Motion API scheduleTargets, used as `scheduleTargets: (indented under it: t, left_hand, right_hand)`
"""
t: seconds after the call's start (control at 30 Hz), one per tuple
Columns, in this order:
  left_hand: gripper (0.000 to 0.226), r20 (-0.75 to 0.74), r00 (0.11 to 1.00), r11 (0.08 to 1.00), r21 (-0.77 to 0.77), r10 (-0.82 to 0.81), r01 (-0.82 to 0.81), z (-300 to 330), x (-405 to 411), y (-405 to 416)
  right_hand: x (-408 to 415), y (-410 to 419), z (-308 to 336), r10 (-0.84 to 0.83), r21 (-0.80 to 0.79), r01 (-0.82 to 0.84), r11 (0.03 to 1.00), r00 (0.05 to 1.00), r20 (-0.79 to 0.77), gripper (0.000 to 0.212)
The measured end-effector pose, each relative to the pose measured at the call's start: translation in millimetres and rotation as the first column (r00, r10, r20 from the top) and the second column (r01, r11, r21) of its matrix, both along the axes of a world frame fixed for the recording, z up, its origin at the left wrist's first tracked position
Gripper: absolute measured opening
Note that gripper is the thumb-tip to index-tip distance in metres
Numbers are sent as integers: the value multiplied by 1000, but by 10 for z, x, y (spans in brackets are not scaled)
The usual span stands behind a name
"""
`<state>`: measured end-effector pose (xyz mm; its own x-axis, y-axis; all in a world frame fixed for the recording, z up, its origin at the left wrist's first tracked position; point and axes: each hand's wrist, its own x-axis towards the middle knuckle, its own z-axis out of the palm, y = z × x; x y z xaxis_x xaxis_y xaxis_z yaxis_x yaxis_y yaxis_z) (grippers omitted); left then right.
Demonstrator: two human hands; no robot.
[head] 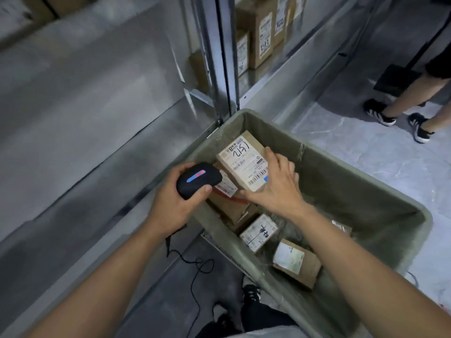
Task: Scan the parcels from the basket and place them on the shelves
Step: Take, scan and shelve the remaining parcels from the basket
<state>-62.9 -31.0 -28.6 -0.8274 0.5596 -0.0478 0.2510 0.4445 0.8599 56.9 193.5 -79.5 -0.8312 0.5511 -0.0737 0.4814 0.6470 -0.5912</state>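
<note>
The left hand (181, 200) grips a black handheld scanner (198, 179), fingers and thumb curled round its body. A blue and red indicator strip is lit on the scanner's top face. A thin black cable (195, 264) hangs below the left wrist down to the floor.

The right hand (275, 184) holds a cardboard parcel (244, 162) inside the grey-green basket (366, 172), with its thumb at the parcel's near corner and its fingers wrapped over the far side. The parcel's white label with barcodes and handwritten digits faces up, and the scanner head sits just beside the parcel's left edge.

Below the right hand, further labelled parcels (258, 232) lie on the basket bottom. A second one (296, 262) lies nearer the right forearm.

Beyond both hands stand metal shelves (97, 93). Labelled boxes (260, 37) stand on a shelf far ahead of the right hand. Another person's legs (415, 93) and shoes show far to the right.
</note>
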Motion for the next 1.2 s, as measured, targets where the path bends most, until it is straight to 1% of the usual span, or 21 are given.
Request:
scheduleTargets:
  t: [0.07, 0.17, 0.27, 0.4, 0.5, 0.6, 0.73, 0.83, 0.93, 1.07, 1.2]
  left_hand:
    - [65, -29, 998, 999, 25, 48, -47, 106, 8, -235]
    - [63, -79, 992, 995, 48, 96, -92, 242, 47, -625]
    - [65, -121, 983, 989, 72, 138, -130, 391, 139, -1035]
    - [66, -138, 973, 980, 100, 186, -173, 533, 291, -1644]
    - [67, -160, 959, 969, 120, 233, -215, 654, 412, -2085]
    - [66, -173, 948, 959, 138, 268, -246, 760, 527, -2436]
    - [61, -250, 921, 954, 115, 298, -277, 895, 689, -2802]
    - [59, -314, 898, 950, 72, 310, -303, 963, 820, -3067]
    - [65, -359, 893, 955, -18, 271, -297, 1015, 924, -3318]
    - [69, -445, 889, 956, -201, 106, -214, 1196, 939, -3570]
    - [68, -496, 868, 915, -366, -37, -170, 1446, 876, -3692]
  right_hand:
    - [-96, -154, 109, 88, 15, -88, 996, 996, -30, 128]
    - [-237, -451, 297, 244, 63, -240, 969, 967, -71, 127]
    - [-361, -791, 485, 376, 92, -369, 925, 923, -78, 124]
    - [-515, -1243, 674, 519, 140, -507, 851, 853, -64, 125]
    - [-601, -1577, 824, 602, 160, -587, 794, 795, -74, 125]
    - [-670, -1861, 949, 646, 188, -625, 758, 758, -85, 125]
    - [-711, -2222, 1071, 708, 212, -682, 700, 702, -79, 124]
    - [-707, -2499, 1142, 765, 232, -735, 637, 639, -75, 125]
    - [-705, -2767, 1206, 822, 229, -792, 566, 565, -78, 126]
    - [-707, -3029, 1271, 876, 250, -842, 478, 478, -63, 131]
    - [-703, -3139, 1329, 909, 260, -874, 411, 416, -37, 133]
